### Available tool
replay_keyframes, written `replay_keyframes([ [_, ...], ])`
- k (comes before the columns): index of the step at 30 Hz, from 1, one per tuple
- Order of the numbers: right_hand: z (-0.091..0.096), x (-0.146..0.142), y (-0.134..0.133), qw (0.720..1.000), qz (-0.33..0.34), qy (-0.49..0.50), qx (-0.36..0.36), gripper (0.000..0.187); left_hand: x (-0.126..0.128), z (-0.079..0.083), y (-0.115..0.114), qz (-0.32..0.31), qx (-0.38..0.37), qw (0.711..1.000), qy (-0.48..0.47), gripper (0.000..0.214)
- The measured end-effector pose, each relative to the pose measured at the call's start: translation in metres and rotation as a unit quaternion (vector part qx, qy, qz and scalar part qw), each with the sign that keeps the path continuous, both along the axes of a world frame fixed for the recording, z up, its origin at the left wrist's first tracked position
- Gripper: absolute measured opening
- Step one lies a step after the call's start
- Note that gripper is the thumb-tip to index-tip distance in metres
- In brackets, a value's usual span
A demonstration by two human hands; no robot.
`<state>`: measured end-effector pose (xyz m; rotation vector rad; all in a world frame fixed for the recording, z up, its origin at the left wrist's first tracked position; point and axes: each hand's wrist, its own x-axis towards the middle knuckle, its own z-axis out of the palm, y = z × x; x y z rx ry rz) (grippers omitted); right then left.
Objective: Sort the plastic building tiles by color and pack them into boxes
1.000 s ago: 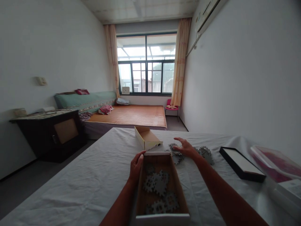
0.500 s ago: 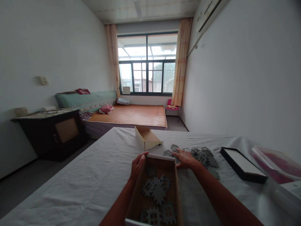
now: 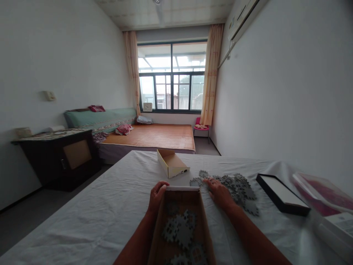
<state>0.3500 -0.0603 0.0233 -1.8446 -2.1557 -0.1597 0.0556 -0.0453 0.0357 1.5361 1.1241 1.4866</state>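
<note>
Bearing a cardboard box [image 3: 182,188], white-clothed table [image 3: 91,217] faces window [image 3: 172,77].

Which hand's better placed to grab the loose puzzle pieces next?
Right, likely. The right hand lies on the loose puzzle pieces beside the box; the left hand grips the box's far corner.

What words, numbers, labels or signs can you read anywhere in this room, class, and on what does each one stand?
No text here can be read.
On the clock: face too small to read.
On the white box at the right edge: a dark label, blurred.
On the air conditioner: a small sticker, blurred.
On the cardboard box gripped by the left hand: no print shows.
</note>
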Motion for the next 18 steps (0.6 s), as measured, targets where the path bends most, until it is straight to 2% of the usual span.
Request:
replay_keyframes([
  [6, -0.007, 0.008, 0.002, 0.999, 0.004, 0.014, 0.036, 0.059, 0.002, -0.002, 0.001, 0.005, -0.003, 1.000, -0.011, 0.026],
  [10, 0.003, 0.022, 0.006, 0.991, -0.005, 0.078, 0.111, 0.052, 0.002, -0.006, 0.004, -0.009, -0.002, 1.000, -0.028, 0.025],
  [14, 0.039, 0.023, 0.001, 0.953, 0.010, 0.217, 0.209, 0.046, 0.002, -0.008, 0.004, -0.018, -0.007, 0.999, -0.041, 0.025],
  [18, 0.086, -0.010, -0.030, 0.906, 0.030, 0.359, 0.220, 0.047, 0.002, -0.008, 0.004, -0.016, -0.005, 0.999, -0.043, 0.025],
])
